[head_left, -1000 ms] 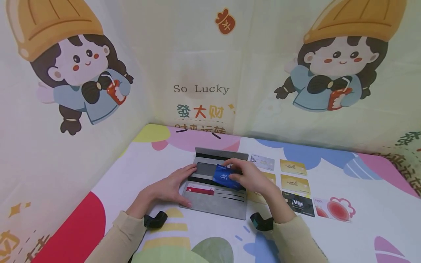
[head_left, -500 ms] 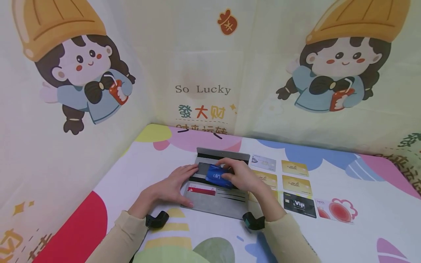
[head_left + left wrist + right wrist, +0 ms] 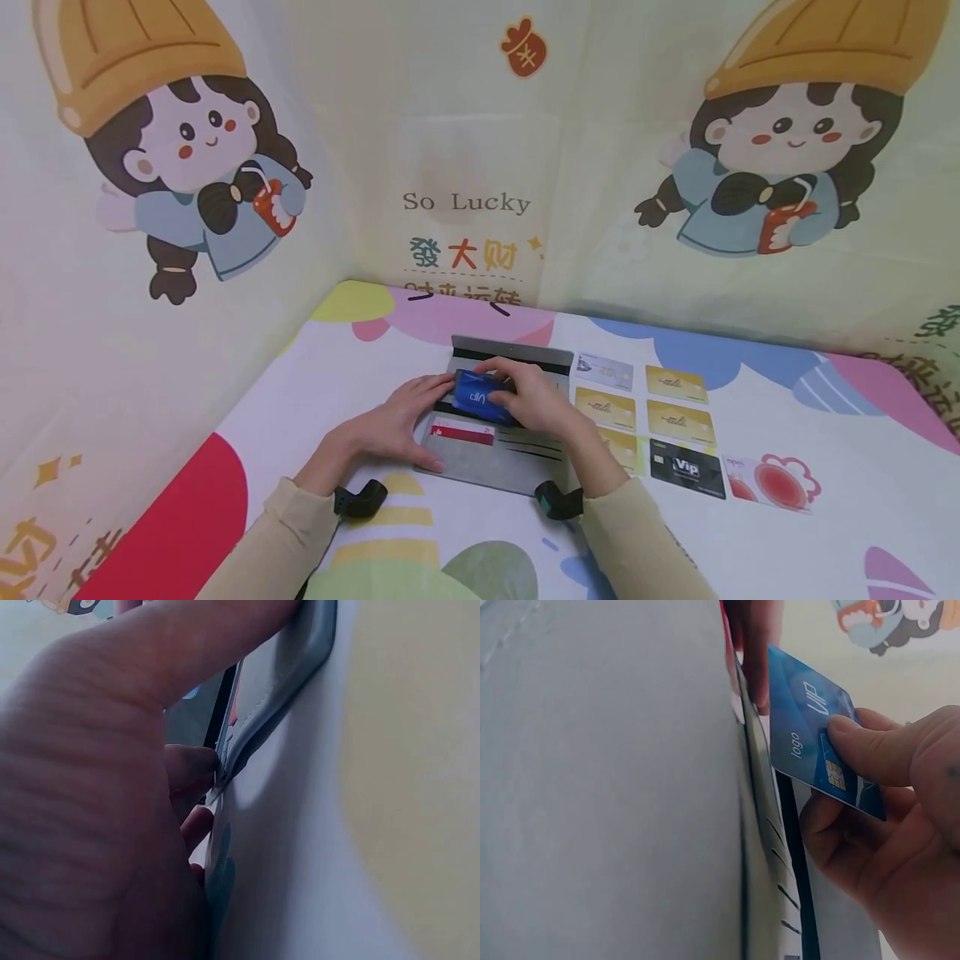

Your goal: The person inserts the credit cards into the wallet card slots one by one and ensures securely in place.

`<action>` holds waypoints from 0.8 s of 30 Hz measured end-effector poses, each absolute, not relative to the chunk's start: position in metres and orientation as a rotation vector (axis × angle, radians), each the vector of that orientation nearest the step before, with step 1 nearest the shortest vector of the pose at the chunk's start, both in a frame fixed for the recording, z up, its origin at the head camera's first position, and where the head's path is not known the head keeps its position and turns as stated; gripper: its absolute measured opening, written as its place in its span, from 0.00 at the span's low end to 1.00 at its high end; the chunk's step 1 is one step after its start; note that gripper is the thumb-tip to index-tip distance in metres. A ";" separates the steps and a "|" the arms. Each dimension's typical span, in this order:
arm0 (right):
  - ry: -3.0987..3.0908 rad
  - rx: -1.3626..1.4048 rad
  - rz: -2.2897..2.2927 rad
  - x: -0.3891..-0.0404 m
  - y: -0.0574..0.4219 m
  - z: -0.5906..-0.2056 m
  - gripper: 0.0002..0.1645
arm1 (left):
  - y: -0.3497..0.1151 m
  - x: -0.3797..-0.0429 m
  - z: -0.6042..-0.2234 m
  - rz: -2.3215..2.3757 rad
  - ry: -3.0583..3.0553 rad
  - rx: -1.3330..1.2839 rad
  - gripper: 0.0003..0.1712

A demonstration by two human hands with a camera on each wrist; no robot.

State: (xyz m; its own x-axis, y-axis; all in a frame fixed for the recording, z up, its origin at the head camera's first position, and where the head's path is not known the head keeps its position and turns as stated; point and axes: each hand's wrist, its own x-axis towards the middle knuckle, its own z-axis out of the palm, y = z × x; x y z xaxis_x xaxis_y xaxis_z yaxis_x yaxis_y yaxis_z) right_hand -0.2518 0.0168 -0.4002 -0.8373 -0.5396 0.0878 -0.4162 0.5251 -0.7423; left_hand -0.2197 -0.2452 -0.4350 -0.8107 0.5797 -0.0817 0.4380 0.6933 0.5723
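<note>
A grey wallet [image 3: 487, 468] lies unfolded on the table, a red-and-white card [image 3: 462, 432] tucked in a slot of its near half. My right hand [image 3: 536, 400] pinches a blue VIP card [image 3: 471, 397] over the left part of the wallet's middle. In the right wrist view, the thumb is on the face of the blue card [image 3: 799, 724], which stands tilted above the slots. My left hand [image 3: 386, 427] rests along the wallet's left edge, thumb near the front corner and fingertips at the far side. The left wrist view shows that thumb over the wallet's edge [image 3: 281, 705].
Right of the wallet lie a silver card [image 3: 604, 372], several gold cards [image 3: 677, 384], a black Vip card [image 3: 687, 468] and a white-and-red card with a flower-shaped edge [image 3: 772, 482]. A patterned cloth covers the table [image 3: 780, 558]; a printed backdrop [image 3: 465, 117] stands behind it.
My right hand has carried the blue card leftward across the wallet, close to the left fingertips. More of the gold cards shows now. The left hand stays at the wallet's edge.
</note>
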 end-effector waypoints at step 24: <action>2.599 -0.797 -1.227 -0.253 -0.001 -0.413 0.23 | -0.245 -0.220 -0.436 0.820 2.645 0.767 0.68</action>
